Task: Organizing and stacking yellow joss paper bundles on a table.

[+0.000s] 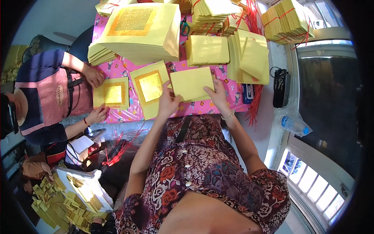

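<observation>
Between my two hands is a plain yellow paper sheet, perhaps folded, held just above the table's near edge. My left hand grips its left side, fingers at the edge and thumb near the lower corner. At the right side, my right hand pinches it with the thumb on top. Left of it, partly behind my left hand, lies a yellow sheet with an orange-framed gold square. Beyond the held paper stands a pile of folded yellow paper. More folded yellow paper leans to its right.
A tall stack of yellow paper fills the table's far left. Scissors lie beside it. A co-worker's hands rest on another gold-square sheet. Red strings hang off the pink tablecloth. Tied bundles sit at far right.
</observation>
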`<state>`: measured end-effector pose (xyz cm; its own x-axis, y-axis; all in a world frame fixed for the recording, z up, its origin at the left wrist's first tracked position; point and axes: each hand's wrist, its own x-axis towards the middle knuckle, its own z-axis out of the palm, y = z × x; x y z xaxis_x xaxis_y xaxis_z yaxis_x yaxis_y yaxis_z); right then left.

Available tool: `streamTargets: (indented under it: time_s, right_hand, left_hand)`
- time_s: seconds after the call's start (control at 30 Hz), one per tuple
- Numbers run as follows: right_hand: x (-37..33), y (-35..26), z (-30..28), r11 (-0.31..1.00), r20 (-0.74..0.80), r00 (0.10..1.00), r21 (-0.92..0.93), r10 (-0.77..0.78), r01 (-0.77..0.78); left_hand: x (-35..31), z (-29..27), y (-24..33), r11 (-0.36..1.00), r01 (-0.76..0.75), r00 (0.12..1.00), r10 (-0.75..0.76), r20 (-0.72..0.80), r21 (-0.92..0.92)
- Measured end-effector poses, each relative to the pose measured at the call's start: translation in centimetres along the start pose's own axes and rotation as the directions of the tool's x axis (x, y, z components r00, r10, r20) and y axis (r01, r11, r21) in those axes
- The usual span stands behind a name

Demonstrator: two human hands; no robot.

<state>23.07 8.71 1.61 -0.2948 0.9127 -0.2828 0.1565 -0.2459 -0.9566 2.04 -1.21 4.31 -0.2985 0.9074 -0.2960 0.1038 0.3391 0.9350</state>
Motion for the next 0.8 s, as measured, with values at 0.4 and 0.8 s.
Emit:
streamTargets:
  time_s: [0.4,0.8]
  right_hand:
    - [0.1,5.1,-1.8,0.801,-0.120,0.992,-0.598,-0.048,-0.033]
    - [-1.3,-1.2,0.4,0.475,-0.061,0.884,-0.859,-0.464,0.190]
  left_hand:
    - [2.2,5.7,-3.9,0.825,-0.021,1.000,0.028,-0.003,0.565]
    - [-3.1,0.2,-0.2,0.766,-0.439,0.874,0.484,0.028,0.468]
